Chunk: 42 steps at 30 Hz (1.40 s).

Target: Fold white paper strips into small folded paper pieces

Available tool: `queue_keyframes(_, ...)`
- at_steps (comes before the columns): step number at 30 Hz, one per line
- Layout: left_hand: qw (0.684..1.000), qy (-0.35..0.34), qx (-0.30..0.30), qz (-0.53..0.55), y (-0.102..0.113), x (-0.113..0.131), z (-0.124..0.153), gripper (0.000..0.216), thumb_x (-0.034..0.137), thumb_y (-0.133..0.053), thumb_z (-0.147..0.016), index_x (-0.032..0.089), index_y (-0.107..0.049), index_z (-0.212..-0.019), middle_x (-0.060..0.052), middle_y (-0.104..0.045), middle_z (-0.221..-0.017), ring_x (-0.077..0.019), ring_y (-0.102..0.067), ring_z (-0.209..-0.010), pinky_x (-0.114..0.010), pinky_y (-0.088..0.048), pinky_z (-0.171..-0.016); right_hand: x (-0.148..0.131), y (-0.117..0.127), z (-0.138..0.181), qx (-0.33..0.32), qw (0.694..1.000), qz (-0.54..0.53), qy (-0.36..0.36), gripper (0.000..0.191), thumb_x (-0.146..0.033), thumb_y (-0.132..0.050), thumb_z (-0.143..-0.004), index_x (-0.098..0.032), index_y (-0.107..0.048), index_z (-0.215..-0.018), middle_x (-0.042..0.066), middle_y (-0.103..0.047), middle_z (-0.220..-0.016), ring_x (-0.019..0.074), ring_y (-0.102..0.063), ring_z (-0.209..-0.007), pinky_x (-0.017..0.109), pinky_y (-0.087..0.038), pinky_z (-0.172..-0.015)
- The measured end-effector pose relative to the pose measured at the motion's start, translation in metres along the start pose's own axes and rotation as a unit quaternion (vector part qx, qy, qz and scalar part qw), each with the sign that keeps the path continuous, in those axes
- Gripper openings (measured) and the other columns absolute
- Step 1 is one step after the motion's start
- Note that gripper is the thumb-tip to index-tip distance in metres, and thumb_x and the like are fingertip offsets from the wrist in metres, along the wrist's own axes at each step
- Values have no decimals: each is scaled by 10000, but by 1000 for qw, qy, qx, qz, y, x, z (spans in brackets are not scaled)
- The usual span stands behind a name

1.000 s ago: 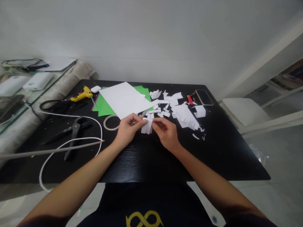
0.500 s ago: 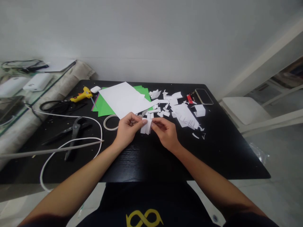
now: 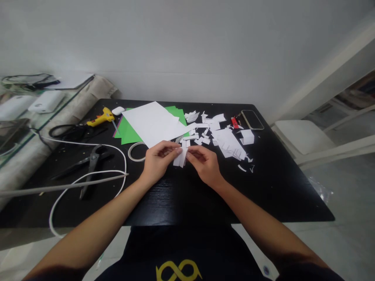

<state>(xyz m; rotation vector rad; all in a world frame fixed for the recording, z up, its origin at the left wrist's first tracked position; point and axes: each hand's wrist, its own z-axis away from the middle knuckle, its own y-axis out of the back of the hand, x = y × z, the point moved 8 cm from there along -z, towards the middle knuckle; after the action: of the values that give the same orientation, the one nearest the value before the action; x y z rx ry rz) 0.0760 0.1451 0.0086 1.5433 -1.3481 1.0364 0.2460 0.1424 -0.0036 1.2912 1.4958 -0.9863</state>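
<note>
Between my two hands is a small folded piece of white paper [image 3: 180,157], held a little above the black table. My left hand [image 3: 159,159] pinches its left side between thumb and fingers. On the opposite side, the thumb and fingers of my right hand [image 3: 204,162] close on its edge. Several white paper scraps [image 3: 202,136] lie just beyond my fingers. A large white sheet [image 3: 154,121] rests on green sheets [image 3: 129,132] behind my left hand. Beside that hand lies a roll of tape [image 3: 137,152].
Left on the table [image 3: 258,203] are a yellow glue gun [image 3: 102,118], black-handled pliers-like tool [image 3: 93,162] and a looping white cable [image 3: 124,156]. To the right lie cut white paper [image 3: 230,143], a red lighter-like item [image 3: 234,122] and a phone [image 3: 252,119]. A white chair [image 3: 299,134] stands beyond.
The folded paper has tilted slightly between my fingers. My left hand has shifted down a touch; both hands keep their hold, and everything else lies as before.
</note>
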Motion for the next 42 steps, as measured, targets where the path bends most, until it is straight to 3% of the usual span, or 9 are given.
queue_keyframes(6,1000,-2,-8,-1,-1,-1,1,110,264,-834,-788,226,-795,-883,-19,-763,-759,-151,-667,-666,-297,-561,-644,-4,-3,2,-18,1000,-21,14,277,-376,-752,-880,-248,-701,-1120,38,-752,-930,201,-750,-875,339,-649,-797)
queue_keyframes(12,1000,-3,-18,-4,-4,-2,3,130,284,-839,-786,217,-790,-887,-26,-778,-798,-153,-688,-695,-303,-574,-675,-4,2,1,29,999,27,22,171,-360,-766,-877,-240,-764,-999,43,-788,-967,202,-763,-880,358,-656,-833)
queue_keyframes(26,1000,5,-25,6,-5,-3,2,205,326,-853,-777,211,-776,-928,-28,-773,-809,-164,-700,-724,-305,-583,-712,-4,6,-3,48,999,18,-10,181,-383,-817,-827,-230,-800,-921,39,-807,-886,208,-771,-764,362,-670,-753)
queue_keyframes(33,999,22,-42,17,-8,-5,2,187,281,-830,-796,215,-769,-960,-15,-754,-787,-155,-696,-726,-292,-580,-718,-6,7,-1,58,998,19,0,149,-358,-810,-835,-231,-799,-911,44,-808,-904,217,-778,-806,374,-669,-796)
queue_keyframes(42,999,24,-37,14,-6,-7,1,212,345,-839,-792,202,-778,-936,-36,-777,-797,-181,-714,-742,-315,-594,-733,9,2,-6,8,999,-27,-46,234,-392,-829,-804,-213,-779,-947,57,-808,-921,228,-782,-885,392,-648,-861)
